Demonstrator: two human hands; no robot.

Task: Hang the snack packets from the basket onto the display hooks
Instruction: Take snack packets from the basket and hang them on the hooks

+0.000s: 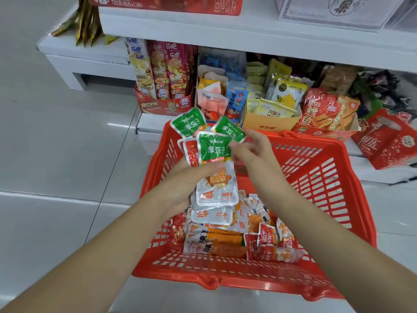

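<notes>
A red plastic basket (pixel 320 177) stands on the floor with several snack packets (pixel 228 240) heaped in its near half. Above the basket my left hand (pixel 187 179) grips a fanned bunch of packets (pixel 213 152), green-topped and red ones with white lower ends. My right hand (pixel 250 150) pinches the top corner of the front green packet in that bunch, beside another green packet (pixel 230 128). No display hooks are in view.
White shop shelves (pixel 225 28) stand behind the basket. The low shelf holds cartons of snacks: tall red sleeves (pixel 162 71), a yellow box (pixel 268 118) and red bags (pixel 329 111). Grey tiled floor (pixel 56 154) lies open to the left.
</notes>
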